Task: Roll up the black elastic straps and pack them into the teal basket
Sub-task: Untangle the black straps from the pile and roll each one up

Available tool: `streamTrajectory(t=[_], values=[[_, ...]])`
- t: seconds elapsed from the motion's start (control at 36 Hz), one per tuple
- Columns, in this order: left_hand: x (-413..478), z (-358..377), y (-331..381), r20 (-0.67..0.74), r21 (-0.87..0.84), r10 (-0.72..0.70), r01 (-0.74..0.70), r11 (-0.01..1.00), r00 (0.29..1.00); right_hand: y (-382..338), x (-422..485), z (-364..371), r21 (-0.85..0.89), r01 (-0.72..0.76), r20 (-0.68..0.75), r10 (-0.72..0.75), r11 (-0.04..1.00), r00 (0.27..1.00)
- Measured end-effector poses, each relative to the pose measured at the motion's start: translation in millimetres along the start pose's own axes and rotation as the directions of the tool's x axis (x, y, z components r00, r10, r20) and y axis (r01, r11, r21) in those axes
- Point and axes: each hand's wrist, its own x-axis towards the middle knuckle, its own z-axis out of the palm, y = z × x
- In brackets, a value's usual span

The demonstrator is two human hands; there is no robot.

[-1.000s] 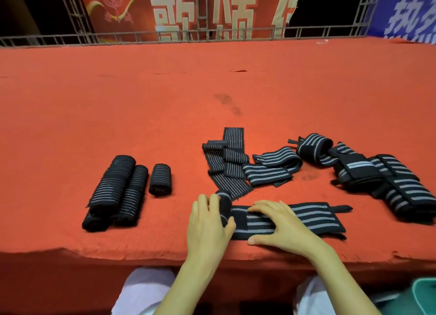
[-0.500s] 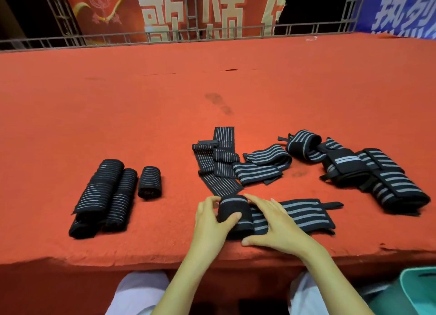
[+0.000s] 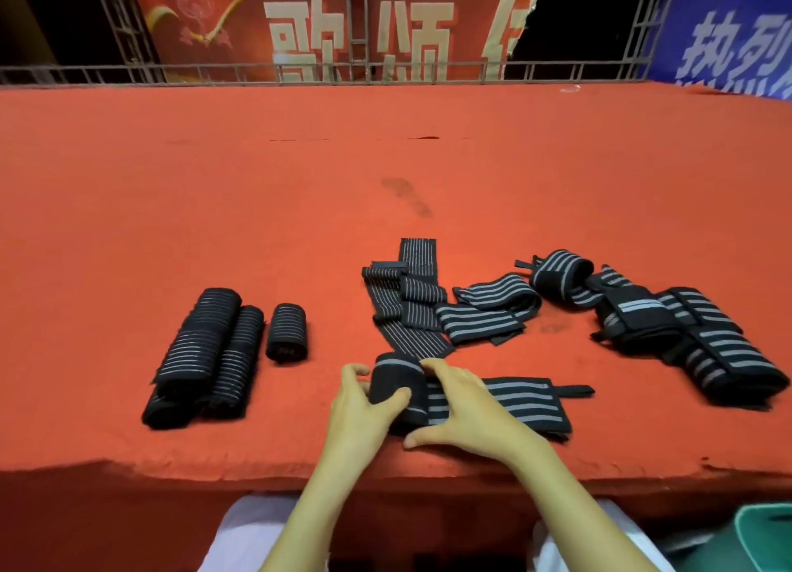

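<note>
That half-wound roll [image 3: 392,378] could spring loose or wind crooked if either grip eases, elastic being what it is. The left hand [image 3: 364,404] curls thumb and fingers round its left end. The right hand [image 3: 467,408], fingers spread, arches over it and presses the flat tail of the striped strap [image 3: 518,404], which runs rightward along the near edge of the red carpet [image 3: 257,228].

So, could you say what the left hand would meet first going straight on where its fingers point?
The left hand grips the strap's rolled end; just beyond lies the thin-striped flat strap, probably next, though depth is unclear.
</note>
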Motion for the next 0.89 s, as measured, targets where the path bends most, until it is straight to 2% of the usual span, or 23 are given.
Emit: streamTrajectory(t=[0.14, 0.28, 0.36, 0.44, 0.56, 0.67, 0.72, 0.81, 0.89], values=[[11, -41, -17, -0.159, 0.095, 0.056, -0.041, 0.995, 0.986, -31, 25, 27, 0.009, 0.092, 0.028, -0.093, 0.996, 0.995], [11, -52, -27, -0.283, 0.286, 0.267, -0.185, 0.94, 0.921, -43, 36, 38, -0.089, 0.147, 0.026, -0.145, 0.985, 0.989], [6, -40, -24, -0.257, 0.4, 0.423, -0.303, 0.865, 0.869, -36, 34, 33, -0.12, 0.123, 0.03, -0.121, 0.985, 0.992], [3, -26, -23, -0.149, 0.464, 0.502, -0.388, 0.796, 0.852, -23, 27, 24, -0.093, 0.059, 0.036, -0.056, 0.994, 0.998], [-5, -8, -20, -0.04, 0.403, 0.593, -0.53, 0.746, 0.804, -8, 13, 13, -0.039, 0.051, -0.004, -0.051, 0.998, 0.999], [-13, 3, -12, 0.041, 0.232, 0.582, -0.574, 0.785, 0.812, 4, 3, 13, 0.059, 0.057, -0.056, -0.054, 0.997, 0.997], [-11, 0, -10, 0.037, 0.195, 0.561, -0.557, 0.808, 0.827, 9, -1, 13, 0.073, 0.068, -0.047, -0.065, 0.995, 0.997], [-7, -12, -8, 0.006, 0.101, 0.478, -0.476, 0.873, 0.878, 12, -3, 12, 0.097, 0.075, -0.022, -0.073, 0.992, 0.997], [-4, -19, -10, -0.024, 0.035, 0.334, -0.333, 0.942, 0.942, 14, -4, 12, 0.129, 0.046, -0.03, -0.043, 0.991, 0.999]])
